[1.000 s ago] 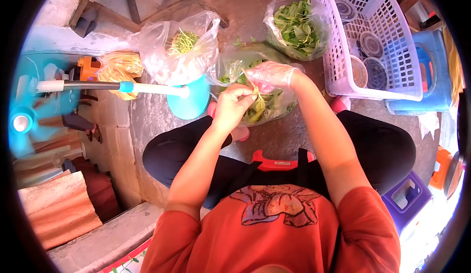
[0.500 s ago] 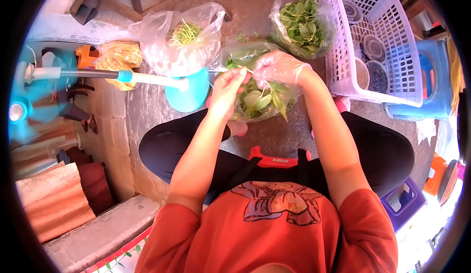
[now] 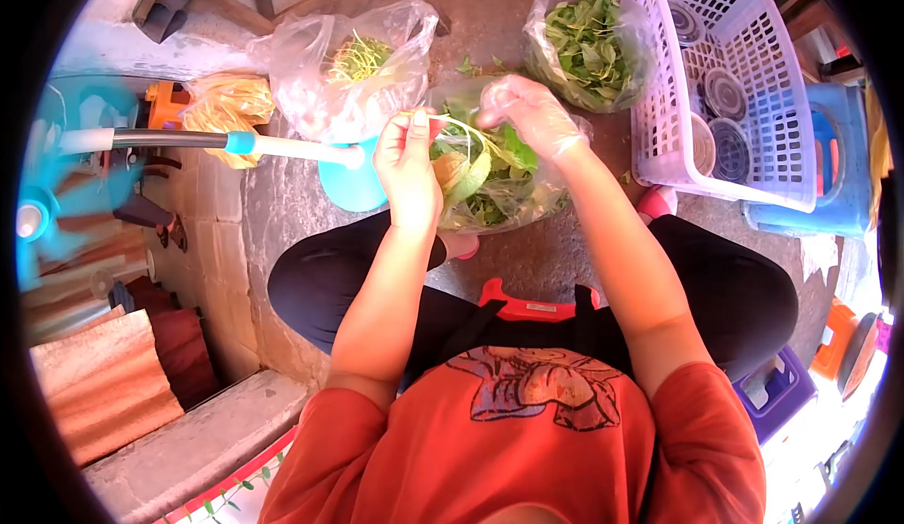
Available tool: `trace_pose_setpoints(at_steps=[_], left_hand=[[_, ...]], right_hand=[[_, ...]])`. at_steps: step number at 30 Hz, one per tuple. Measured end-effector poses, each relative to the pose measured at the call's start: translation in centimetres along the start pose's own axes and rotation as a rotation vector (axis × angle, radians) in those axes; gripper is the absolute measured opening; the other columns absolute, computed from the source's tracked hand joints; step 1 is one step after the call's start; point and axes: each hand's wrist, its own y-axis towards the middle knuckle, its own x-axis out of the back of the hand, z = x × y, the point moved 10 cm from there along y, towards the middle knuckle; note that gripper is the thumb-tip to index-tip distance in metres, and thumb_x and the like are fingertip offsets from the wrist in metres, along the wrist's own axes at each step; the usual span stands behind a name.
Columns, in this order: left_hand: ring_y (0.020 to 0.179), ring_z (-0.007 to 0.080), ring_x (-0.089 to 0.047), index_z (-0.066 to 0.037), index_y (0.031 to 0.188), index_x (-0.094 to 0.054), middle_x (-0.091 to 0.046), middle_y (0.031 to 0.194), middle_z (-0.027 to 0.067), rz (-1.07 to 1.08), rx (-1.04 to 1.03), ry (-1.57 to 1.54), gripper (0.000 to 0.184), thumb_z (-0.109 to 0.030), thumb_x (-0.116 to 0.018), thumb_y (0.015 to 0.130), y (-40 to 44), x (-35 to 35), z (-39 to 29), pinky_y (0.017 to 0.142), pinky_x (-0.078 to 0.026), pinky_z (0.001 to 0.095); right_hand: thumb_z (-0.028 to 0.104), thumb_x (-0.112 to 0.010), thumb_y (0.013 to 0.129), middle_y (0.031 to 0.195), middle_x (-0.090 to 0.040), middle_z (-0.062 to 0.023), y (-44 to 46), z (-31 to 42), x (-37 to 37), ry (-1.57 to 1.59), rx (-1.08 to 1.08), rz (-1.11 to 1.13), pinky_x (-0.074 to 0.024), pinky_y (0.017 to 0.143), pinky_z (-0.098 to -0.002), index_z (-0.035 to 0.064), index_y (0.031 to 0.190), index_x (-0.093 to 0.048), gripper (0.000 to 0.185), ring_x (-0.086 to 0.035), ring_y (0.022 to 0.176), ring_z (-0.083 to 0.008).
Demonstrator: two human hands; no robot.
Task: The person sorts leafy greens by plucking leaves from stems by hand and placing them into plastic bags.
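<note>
My bare left hand pinches a pale green stem between thumb and fingers. The stem arches to the right and ends in drooping leaves. My right hand, in a clear plastic glove, is a short way to the right with its fingers curled closed; what they hold, if anything, is hidden. Both hands are over an open clear plastic bag of leafy greens on the floor between my feet.
Beyond are a bag of stems and a bag of picked leaves. A white plastic basket with round lidded containers stands right, beside a blue stool. A blue fan and its pole reach in from the left.
My hands, close together on a stem before, are now farther apart. The left moved left with the stem; the leafy end now hangs nearer it.
</note>
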Motion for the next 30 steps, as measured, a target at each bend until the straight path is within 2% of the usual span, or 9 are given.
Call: trace_pose_setpoints(at_steps=[5, 9, 13, 16, 22, 25, 26, 29, 30], left_hand=[[0.075, 0.0113, -0.055, -0.003, 0.084, -0.056, -0.058, 0.084, 0.0036, -0.06, 0.12, -0.155, 0.01, -0.012, -0.054, 0.089, 0.5, 1.0, 1.3, 0.076, -0.046, 0.0269], [0.074, 0.0124, -0.055, -0.004, 0.085, -0.056, -0.058, 0.084, 0.0044, -0.047, 0.184, -0.234, 0.01, -0.013, -0.054, 0.09, 0.5, 0.8, 1.8, 0.076, -0.046, 0.0286], [0.073, 0.0121, -0.054, -0.004, 0.085, -0.055, -0.057, 0.085, 0.0044, -0.092, 0.18, -0.251, 0.01, -0.014, -0.054, 0.09, 0.4, 1.2, 1.9, 0.075, -0.046, 0.0294], [0.073, 0.0118, -0.053, -0.004, 0.085, -0.055, -0.057, 0.085, 0.0041, -0.129, 0.146, -0.246, 0.01, -0.014, -0.054, 0.089, 0.5, 1.5, 1.9, 0.074, -0.046, 0.0289], [0.071, 0.012, -0.053, -0.005, 0.084, -0.054, -0.056, 0.085, 0.0039, -0.144, 0.068, -0.239, 0.01, -0.013, -0.053, 0.09, 0.4, 1.5, 0.9, 0.072, -0.046, 0.0288], [0.071, 0.0124, -0.053, -0.005, 0.086, -0.053, -0.056, 0.085, 0.004, -0.15, 0.031, -0.216, 0.01, -0.013, -0.052, 0.09, 0.2, 0.8, 0.1, 0.072, -0.047, 0.0292], [0.071, 0.0126, -0.053, -0.005, 0.087, -0.053, -0.056, 0.084, 0.0042, -0.155, 0.009, -0.226, 0.009, -0.013, -0.052, 0.091, 0.3, 0.8, -0.3, 0.071, -0.047, 0.0293], [0.071, 0.0128, -0.054, -0.005, 0.089, -0.052, -0.056, 0.085, 0.0045, -0.168, 0.03, -0.25, 0.009, -0.014, -0.05, 0.091, 0.7, 1.4, -0.6, 0.071, -0.046, 0.0298], [0.071, 0.0126, -0.054, -0.005, 0.089, -0.052, -0.056, 0.085, 0.0044, -0.192, 0.055, -0.249, 0.009, -0.014, -0.05, 0.091, 0.7, 1.6, -0.3, 0.071, -0.046, 0.0299]], right_hand=[[0.021, -0.051, 0.089, 0.09, -0.06, -0.0043, -0.1, 2.3, -0.7, -0.204, 0.03, 0.029, -0.0426, 0.079, -0.0276, 0.0008, 0.092, -0.061, 0.023, -0.054, 0.083, -0.012], [0.021, -0.057, 0.086, 0.094, -0.062, -0.007, -1.0, 3.0, -3.3, -0.179, 0.053, 0.218, -0.0441, 0.078, -0.0287, 0.0009, 0.095, -0.063, 0.023, -0.055, 0.086, -0.012], [0.017, -0.058, 0.083, 0.083, -0.058, -0.0084, -1.0, 4.2, -3.1, -0.454, 0.274, 0.063, -0.0431, 0.075, -0.0314, 0.0026, 0.085, -0.063, 0.015, -0.054, 0.081, -0.0192], [0.019, -0.056, 0.083, 0.078, -0.054, -0.0095, -1.3, 5.2, -3.4, -0.46, 0.367, 0.057, -0.0417, 0.074, -0.0328, 0.0026, 0.081, -0.061, 0.017, -0.052, 0.08, -0.0223], [0.022, -0.053, 0.082, 0.079, -0.055, -0.0071, -0.8, 3.1, -3.8, -0.178, 0.052, 0.146, -0.0397, 0.075, -0.0316, 0.0029, 0.083, -0.06, 0.02, -0.051, 0.081, -0.0194], [0.022, -0.053, 0.08, 0.075, -0.055, -0.0124, -0.5, 1.1, -2.9, 0.127, 0.049, -0.06, -0.0403, 0.073, -0.0335, 0.0002, 0.081, -0.058, 0.023, -0.051, 0.078, -0.0182], [0.023, -0.052, 0.082, 0.081, -0.056, -0.0087, -0.5, -0.6, -2.5, 0.185, -0.061, -0.142, -0.0401, 0.073, -0.0318, 0.0018, 0.086, -0.058, 0.023, -0.05, 0.08, -0.016], [0.025, -0.051, 0.084, 0.091, -0.057, -0.0062, -1.0, -2.8, -2.1, 0.478, -0.094, -0.22, -0.0397, 0.075, -0.0312, 0.0034, 0.095, -0.056, 0.025, -0.049, 0.084, -0.0156], [0.029, -0.052, 0.086, 0.098, -0.057, -0.0045, -1.2, -2.8, -2.8, 0.518, -0.194, -0.163, -0.0393, 0.079, -0.0312, 0.0046, 0.101, -0.055, 0.029, -0.049, 0.09, -0.0162]])
